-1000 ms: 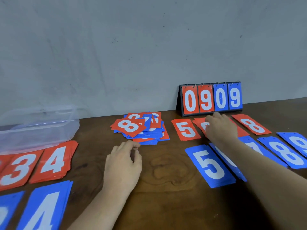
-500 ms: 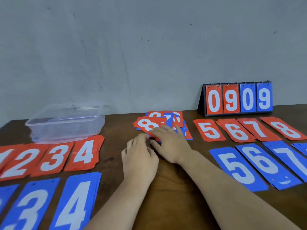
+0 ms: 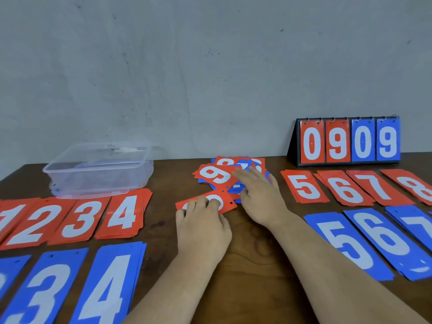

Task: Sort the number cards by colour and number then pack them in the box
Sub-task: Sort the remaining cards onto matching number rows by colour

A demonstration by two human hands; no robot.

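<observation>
Brown wooden counter [image 3: 252, 265], grey wall behind. Nearest: blue 4 stack [image 3: 112, 284] at left, blue 5 stack [image 3: 346, 246] at right. At centre, the left hand [image 3: 203, 228] pinches a red card [image 3: 228, 203], fingers curled on it, the card's long axis running left-right. Beyond it, the right hand [image 3: 259, 195] rests on the mixed pile [image 3: 215, 175], fingers straight and slightly apart. Farthest: clear box [image 3: 100, 169] at left, scoreboard [image 3: 350, 141] at right.

A dark brown wooden table [image 3: 252, 253] stands against a scuffed, pale grey wall [image 3: 187, 66].
</observation>
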